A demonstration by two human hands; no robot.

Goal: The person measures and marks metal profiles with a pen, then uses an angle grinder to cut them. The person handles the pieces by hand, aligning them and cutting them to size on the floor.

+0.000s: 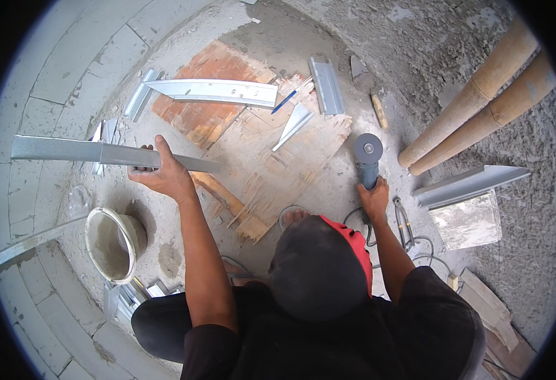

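Observation:
My left hand (pixel 167 174) is closed round a long grey metal channel (pixel 113 154), held out level at the left. My right hand (pixel 374 197) grips the body of an angle grinder (pixel 368 158), its dark disc facing up. Between the hands lies a splintered plywood board (pixel 284 158) on the floor. A bent length of metal channel (pixel 221 92) rests across its far side, over a reddish board (pixel 208 76). A blue pen (pixel 283 102) and a pointed metal offcut (pixel 294 125) lie on the plywood, near a short channel piece (pixel 326 87).
A bucket (pixel 135 237) stands at the left by the block wall (pixel 43 114). Two bamboo poles (pixel 474 95) lean at the right. Pliers (pixel 405 225), a cord (pixel 427 244) and another channel (pixel 471 185) lie right of my right arm. A trowel (pixel 360 68) is farther off.

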